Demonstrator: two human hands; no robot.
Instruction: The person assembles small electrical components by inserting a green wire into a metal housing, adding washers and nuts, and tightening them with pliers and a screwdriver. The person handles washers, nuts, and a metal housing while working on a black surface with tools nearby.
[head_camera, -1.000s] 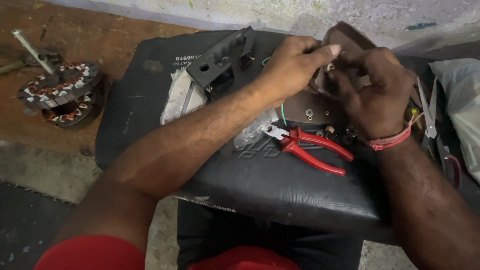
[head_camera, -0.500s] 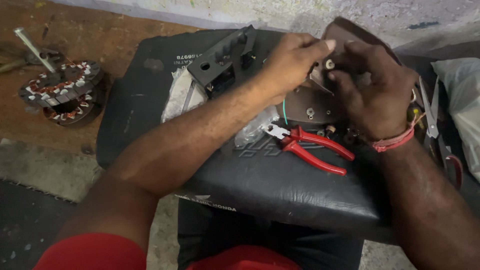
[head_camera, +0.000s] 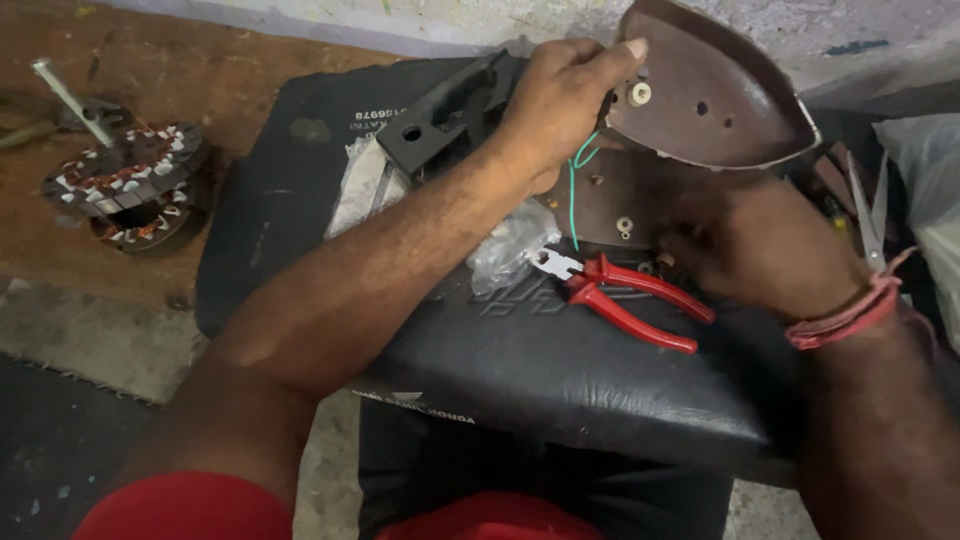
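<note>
Cushion (head_camera: 560, 390), black and padded, served as the work surface and carried everything within reach; on its far half lay a dark brown base plate (head_camera: 610, 205) with small fittings, and above that a brown, pointed shell (head_camera: 715, 85) stood tilted up on edge, its hollow inner face turned toward the person, its long axis running from the left hand out to a tip at the right; the left hand (head_camera: 555, 100) was clamped on the shell's near left edge, fingers curled over the rim, and so was plainly the nearer hand to it; the right hand (head_camera: 765, 250) rested lower, just beneath the raised shell and on the right part of the base plate, fingers folded down, though whether it pinched anything I could not tell; a black moulded part (head_camera: 445, 110) lay just left of the left hand; red-handled pliers (head_camera: 625, 300) lay near the front of the base plate, between the two forearms, handles pointing right; a thin green wire (head_camera: 573, 190) hung from the shell's edge down toward the pliers.
</note>
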